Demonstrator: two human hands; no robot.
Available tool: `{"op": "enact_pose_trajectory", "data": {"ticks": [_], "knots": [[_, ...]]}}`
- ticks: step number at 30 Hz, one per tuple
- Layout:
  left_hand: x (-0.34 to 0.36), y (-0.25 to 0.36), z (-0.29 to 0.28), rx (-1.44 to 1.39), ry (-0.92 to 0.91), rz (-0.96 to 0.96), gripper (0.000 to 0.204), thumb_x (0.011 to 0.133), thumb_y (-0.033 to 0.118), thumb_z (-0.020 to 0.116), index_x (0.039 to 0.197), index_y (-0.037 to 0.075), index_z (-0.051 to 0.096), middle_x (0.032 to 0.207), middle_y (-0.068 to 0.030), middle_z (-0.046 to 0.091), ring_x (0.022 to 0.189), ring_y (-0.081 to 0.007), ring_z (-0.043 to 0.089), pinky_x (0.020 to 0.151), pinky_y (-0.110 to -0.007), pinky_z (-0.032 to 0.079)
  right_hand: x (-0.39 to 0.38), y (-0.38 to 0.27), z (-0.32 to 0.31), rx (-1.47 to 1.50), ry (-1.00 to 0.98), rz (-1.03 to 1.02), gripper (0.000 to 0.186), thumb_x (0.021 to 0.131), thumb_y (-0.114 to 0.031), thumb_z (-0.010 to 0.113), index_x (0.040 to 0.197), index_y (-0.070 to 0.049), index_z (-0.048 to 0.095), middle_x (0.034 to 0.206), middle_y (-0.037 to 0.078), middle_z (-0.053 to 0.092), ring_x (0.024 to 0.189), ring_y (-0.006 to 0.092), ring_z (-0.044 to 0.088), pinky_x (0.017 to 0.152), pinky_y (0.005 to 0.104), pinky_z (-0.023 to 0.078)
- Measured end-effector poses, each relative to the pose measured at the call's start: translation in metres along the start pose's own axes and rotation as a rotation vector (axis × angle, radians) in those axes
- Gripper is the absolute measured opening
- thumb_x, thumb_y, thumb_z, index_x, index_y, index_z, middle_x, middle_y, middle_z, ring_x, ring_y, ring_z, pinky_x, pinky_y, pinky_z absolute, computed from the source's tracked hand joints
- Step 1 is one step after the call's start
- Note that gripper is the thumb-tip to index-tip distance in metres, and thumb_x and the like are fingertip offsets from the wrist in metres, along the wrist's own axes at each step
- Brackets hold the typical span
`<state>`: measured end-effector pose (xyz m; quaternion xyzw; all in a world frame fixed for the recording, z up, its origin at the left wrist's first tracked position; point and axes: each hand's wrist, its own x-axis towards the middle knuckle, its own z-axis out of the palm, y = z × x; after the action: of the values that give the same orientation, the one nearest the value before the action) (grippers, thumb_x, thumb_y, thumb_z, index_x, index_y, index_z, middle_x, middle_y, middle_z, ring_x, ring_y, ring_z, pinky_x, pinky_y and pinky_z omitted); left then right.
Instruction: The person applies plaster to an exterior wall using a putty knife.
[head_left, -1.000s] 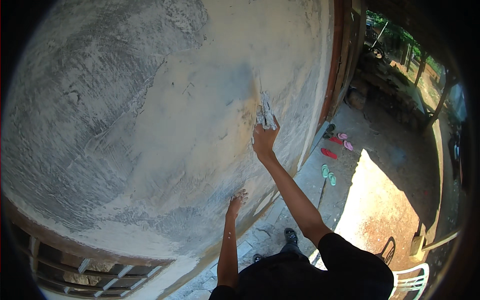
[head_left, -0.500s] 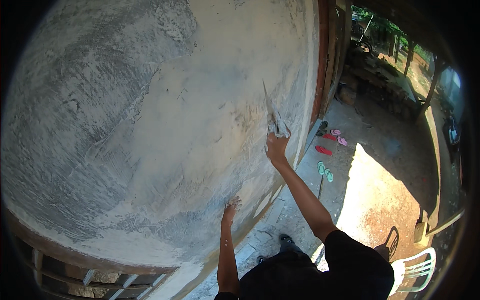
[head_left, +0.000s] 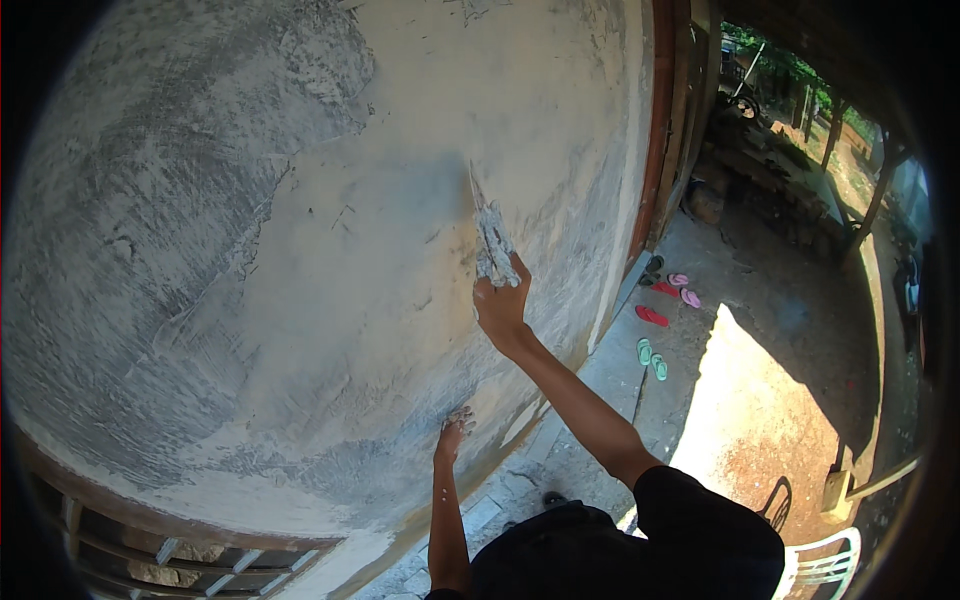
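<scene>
In my right hand [head_left: 503,310] is a trowel [head_left: 493,235], gripped from below and caked with wet grey plaster. Its narrow blade points up, seen nearly edge-on against the wall [head_left: 340,290]. The wall carries a smooth beige-grey coat in the middle and rougher dark grey streaks at the left. Lower down, my left hand [head_left: 456,432] is at the wall with its fingers apart and smeared with plaster. Whether it presses on the surface I cannot tell.
A brown wooden door frame [head_left: 668,130] borders the wall at the right. Pink, red and mint-green sandals [head_left: 652,316] lie on the concrete floor. A white plastic chair [head_left: 825,565] stands at the lower right, and a barred window [head_left: 180,565] sits at the lower left.
My right hand has moved left and slightly down across the wall with the trowel. The blade now shows more of its plaster-covered side. My left hand stays low at the wall.
</scene>
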<state>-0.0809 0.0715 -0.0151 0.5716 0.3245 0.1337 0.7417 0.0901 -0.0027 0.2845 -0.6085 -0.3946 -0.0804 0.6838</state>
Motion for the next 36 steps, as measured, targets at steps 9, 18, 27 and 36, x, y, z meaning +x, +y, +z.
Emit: {"op": "enact_pose_trajectory", "data": {"ticks": [9,18,27,36], "knots": [[-0.011,-0.026,0.010,-0.188,0.226,0.057,0.030,0.088,0.016,0.039,0.114,0.006,0.046,0.110,-0.0081,0.052,0.096,-0.0169,0.052,0.077,-0.030,0.042,-0.102,-0.021,0.041,0.102,-0.302,-0.260,0.032,0.065,-0.011,0.058,0.094,0.000,0.052,0.088,0.016,0.050,0.085,0.0344,0.046,0.077,0.0400,0.037],[-0.030,-0.013,-0.012,-0.051,0.089,0.035,0.030,0.088,0.016,0.035,0.114,0.009,0.047,0.111,-0.0079,0.051,0.097,-0.0200,0.051,0.083,-0.033,0.039,-0.018,0.019,0.022,-0.392,-0.006,-0.336,0.036,0.072,0.001,0.049,0.104,-0.002,0.033,0.091,0.010,0.044,0.075,0.0179,0.040,0.066,0.0276,0.037],[-0.032,-0.025,-0.010,-0.041,0.134,0.037,0.031,0.087,0.022,0.039,0.114,0.009,0.047,0.108,-0.0085,0.052,0.095,-0.0196,0.051,0.080,-0.035,0.039,-0.040,-0.026,0.074,0.382,-0.150,0.183,0.022,0.068,0.000,0.050,0.090,-0.001,0.052,0.091,0.013,0.046,0.071,0.0210,0.045,0.067,0.0323,0.040],[-0.038,-0.033,-0.008,-0.129,0.240,0.149,0.038,0.086,0.019,0.042,0.122,0.006,0.038,0.116,-0.0063,0.043,0.100,-0.0169,0.045,0.083,-0.034,0.038,-0.162,-0.102,0.090,0.209,-0.795,-0.480,0.035,0.070,-0.014,0.059,0.103,-0.005,0.050,0.093,0.013,0.048,0.096,0.0315,0.045,0.086,0.0412,0.035]]}}
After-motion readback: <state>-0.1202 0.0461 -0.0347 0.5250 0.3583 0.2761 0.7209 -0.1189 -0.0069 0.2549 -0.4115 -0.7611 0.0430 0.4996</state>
